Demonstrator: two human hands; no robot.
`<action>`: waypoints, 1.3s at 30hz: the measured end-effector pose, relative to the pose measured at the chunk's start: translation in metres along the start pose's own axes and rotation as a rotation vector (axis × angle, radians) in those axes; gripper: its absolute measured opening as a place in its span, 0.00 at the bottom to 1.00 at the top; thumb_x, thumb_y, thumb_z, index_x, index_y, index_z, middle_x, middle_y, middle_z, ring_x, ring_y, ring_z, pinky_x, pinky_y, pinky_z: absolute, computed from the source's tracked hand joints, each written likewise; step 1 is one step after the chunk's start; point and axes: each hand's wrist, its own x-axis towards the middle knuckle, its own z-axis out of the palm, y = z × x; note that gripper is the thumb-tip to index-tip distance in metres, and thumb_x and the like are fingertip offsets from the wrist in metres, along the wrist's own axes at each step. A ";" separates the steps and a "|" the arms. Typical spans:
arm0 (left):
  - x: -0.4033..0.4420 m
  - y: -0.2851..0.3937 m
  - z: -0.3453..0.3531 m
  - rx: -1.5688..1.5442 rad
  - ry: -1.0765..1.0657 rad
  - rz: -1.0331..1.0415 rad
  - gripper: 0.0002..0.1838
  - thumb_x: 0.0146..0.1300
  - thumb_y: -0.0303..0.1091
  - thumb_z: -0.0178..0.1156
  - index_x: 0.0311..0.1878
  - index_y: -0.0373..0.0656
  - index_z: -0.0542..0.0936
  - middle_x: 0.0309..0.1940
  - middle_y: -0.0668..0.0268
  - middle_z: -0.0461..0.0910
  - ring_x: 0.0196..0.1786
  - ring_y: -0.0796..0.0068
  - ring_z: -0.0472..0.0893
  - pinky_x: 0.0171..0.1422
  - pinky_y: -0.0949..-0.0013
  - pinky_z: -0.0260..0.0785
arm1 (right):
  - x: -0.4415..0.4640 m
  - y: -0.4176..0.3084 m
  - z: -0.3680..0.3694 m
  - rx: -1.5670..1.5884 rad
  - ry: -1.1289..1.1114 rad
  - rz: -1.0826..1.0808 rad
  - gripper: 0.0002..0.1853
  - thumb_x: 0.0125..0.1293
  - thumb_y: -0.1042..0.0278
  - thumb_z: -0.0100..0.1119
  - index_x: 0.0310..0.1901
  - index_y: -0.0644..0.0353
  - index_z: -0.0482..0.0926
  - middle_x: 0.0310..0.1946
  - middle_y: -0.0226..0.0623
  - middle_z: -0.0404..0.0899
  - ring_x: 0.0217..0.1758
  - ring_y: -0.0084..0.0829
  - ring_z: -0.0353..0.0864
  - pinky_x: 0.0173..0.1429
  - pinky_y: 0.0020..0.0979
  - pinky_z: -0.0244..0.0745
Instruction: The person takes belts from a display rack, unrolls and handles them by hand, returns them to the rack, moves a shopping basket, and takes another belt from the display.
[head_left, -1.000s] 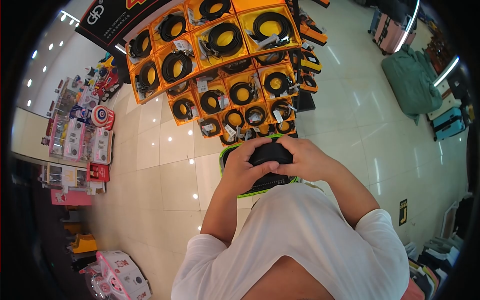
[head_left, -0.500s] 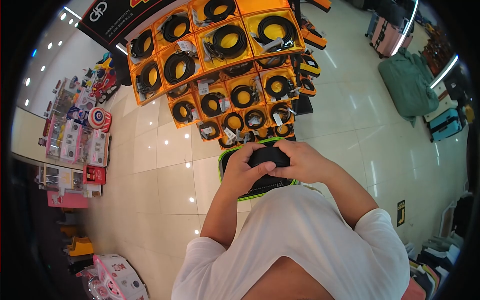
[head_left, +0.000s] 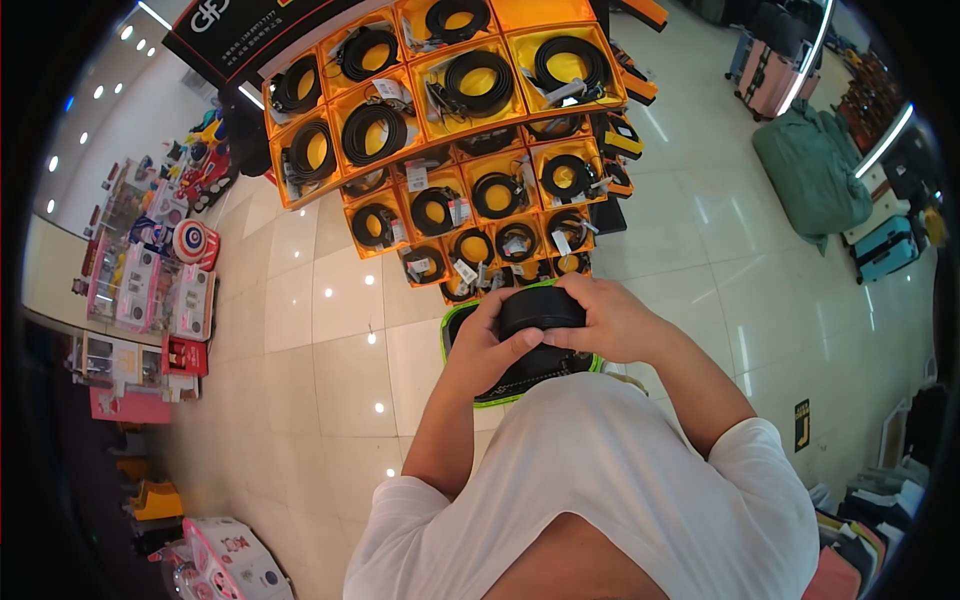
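Between my two hands is a coiled black belt [head_left: 543,309], held upright with its band facing me. My left hand [head_left: 484,345] wraps the coil's left side, thumb pressed on the lower front edge. Around the right side, my right hand [head_left: 612,320] grips with fingers over the top and thumb below. The belt's buckle end is hidden. Under the hands stands a dark basket with a bright green rim [head_left: 447,345]; what lies inside is mostly covered.
In front rises a display of orange boxes [head_left: 424,92] holding coiled black belts with tags. Toy machines [head_left: 150,285] line the left. Suitcases [head_left: 886,249] and a green covered pile [head_left: 815,175] stand at right. Folded clothes [head_left: 870,520] lie lower right.
The view has shifted slightly, so the display sits a little farther right. Both hands stay on the belt, whose front band now shows more fully between them.
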 end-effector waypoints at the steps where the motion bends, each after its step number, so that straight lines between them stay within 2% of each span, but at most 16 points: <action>1: -0.002 -0.002 -0.003 0.041 0.010 -0.008 0.30 0.56 0.41 0.70 0.56 0.35 0.70 0.47 0.62 0.76 0.50 0.75 0.76 0.54 0.72 0.70 | 0.001 -0.001 0.002 0.000 0.020 0.001 0.27 0.56 0.50 0.67 0.46 0.65 0.73 0.36 0.48 0.78 0.41 0.46 0.79 0.44 0.41 0.72; 6: -0.005 -0.011 -0.017 0.174 0.033 0.014 0.31 0.54 0.44 0.71 0.54 0.35 0.71 0.44 0.61 0.79 0.47 0.75 0.78 0.52 0.71 0.71 | 0.003 -0.008 0.012 0.029 0.055 0.043 0.28 0.55 0.50 0.68 0.47 0.65 0.73 0.36 0.47 0.78 0.41 0.44 0.80 0.43 0.39 0.73; 8: -0.007 -0.012 -0.022 0.231 0.069 0.048 0.31 0.53 0.46 0.71 0.52 0.35 0.72 0.42 0.60 0.80 0.45 0.75 0.79 0.50 0.72 0.72 | 0.005 -0.009 0.018 0.057 0.104 -0.003 0.29 0.54 0.51 0.69 0.48 0.65 0.73 0.36 0.46 0.79 0.40 0.44 0.80 0.44 0.38 0.74; 12: -0.003 -0.005 -0.025 0.201 0.066 0.071 0.30 0.53 0.46 0.71 0.52 0.36 0.72 0.41 0.61 0.80 0.44 0.75 0.78 0.49 0.72 0.72 | 0.006 -0.014 0.024 0.131 0.145 0.042 0.31 0.54 0.51 0.69 0.51 0.66 0.72 0.38 0.47 0.79 0.42 0.43 0.80 0.45 0.39 0.74; 17: 0.015 -0.009 -0.027 0.079 0.137 0.110 0.28 0.55 0.45 0.70 0.51 0.36 0.73 0.42 0.63 0.79 0.44 0.76 0.78 0.50 0.72 0.71 | 0.010 -0.016 0.021 0.036 0.324 -0.003 0.34 0.56 0.52 0.68 0.58 0.64 0.69 0.52 0.47 0.74 0.46 0.41 0.79 0.45 0.35 0.76; 20: 0.028 -0.001 -0.026 -0.019 0.175 0.117 0.27 0.56 0.42 0.70 0.52 0.35 0.73 0.42 0.64 0.79 0.45 0.77 0.77 0.52 0.73 0.70 | 0.016 -0.018 0.008 0.002 0.335 -0.062 0.34 0.57 0.53 0.67 0.61 0.64 0.68 0.55 0.46 0.72 0.45 0.40 0.79 0.43 0.32 0.76; 24: 0.052 0.013 -0.020 -0.074 0.171 0.166 0.27 0.57 0.41 0.70 0.52 0.34 0.72 0.42 0.63 0.79 0.46 0.77 0.77 0.53 0.74 0.70 | 0.030 -0.011 -0.015 -0.017 0.324 -0.116 0.35 0.57 0.54 0.67 0.62 0.63 0.67 0.54 0.47 0.73 0.46 0.41 0.79 0.46 0.33 0.76; 27: 0.074 0.027 -0.013 -0.028 0.179 0.222 0.30 0.57 0.41 0.70 0.55 0.33 0.69 0.44 0.62 0.78 0.47 0.75 0.78 0.54 0.73 0.70 | 0.044 -0.004 -0.037 0.197 0.266 -0.082 0.34 0.57 0.56 0.67 0.62 0.63 0.67 0.53 0.48 0.74 0.49 0.41 0.79 0.50 0.35 0.76; 30: 0.105 0.047 -0.002 0.052 0.239 0.349 0.32 0.58 0.40 0.69 0.58 0.33 0.66 0.47 0.59 0.77 0.48 0.74 0.78 0.55 0.72 0.70 | 0.063 0.002 -0.063 0.145 0.351 -0.211 0.33 0.57 0.57 0.67 0.61 0.64 0.69 0.51 0.49 0.76 0.51 0.40 0.79 0.52 0.35 0.75; 32: 0.125 0.069 0.008 0.059 0.244 0.343 0.33 0.60 0.39 0.67 0.61 0.34 0.62 0.49 0.57 0.75 0.50 0.73 0.77 0.56 0.71 0.69 | 0.080 0.005 -0.084 0.149 0.435 -0.306 0.31 0.57 0.59 0.66 0.59 0.65 0.70 0.47 0.48 0.79 0.49 0.38 0.81 0.51 0.33 0.75; 35: 0.159 0.097 0.017 0.299 0.269 0.500 0.31 0.65 0.37 0.61 0.65 0.34 0.59 0.49 0.57 0.74 0.51 0.72 0.76 0.58 0.72 0.68 | 0.099 -0.013 -0.127 0.260 0.459 -0.282 0.28 0.58 0.59 0.66 0.56 0.66 0.72 0.41 0.41 0.81 0.41 0.29 0.81 0.48 0.29 0.76; 36: 0.173 0.104 0.018 0.368 0.313 0.590 0.31 0.68 0.40 0.57 0.66 0.34 0.59 0.49 0.57 0.75 0.49 0.73 0.77 0.54 0.73 0.71 | 0.110 -0.013 -0.142 0.269 0.473 -0.286 0.27 0.58 0.59 0.66 0.55 0.67 0.72 0.40 0.41 0.81 0.40 0.27 0.81 0.47 0.28 0.76; 38: 0.185 0.132 0.033 0.493 0.367 0.572 0.28 0.71 0.44 0.50 0.65 0.34 0.61 0.51 0.58 0.74 0.47 0.73 0.79 0.47 0.72 0.77 | 0.136 -0.013 -0.171 0.341 0.509 -0.406 0.27 0.58 0.62 0.65 0.55 0.69 0.73 0.43 0.36 0.80 0.44 0.24 0.79 0.52 0.26 0.74; 39: 0.199 0.136 0.030 0.609 0.392 0.628 0.28 0.72 0.47 0.48 0.65 0.34 0.61 0.50 0.58 0.74 0.44 0.74 0.80 0.42 0.72 0.78 | 0.140 -0.022 -0.185 0.303 0.541 -0.383 0.26 0.60 0.61 0.64 0.54 0.70 0.73 0.39 0.35 0.80 0.40 0.22 0.79 0.46 0.24 0.76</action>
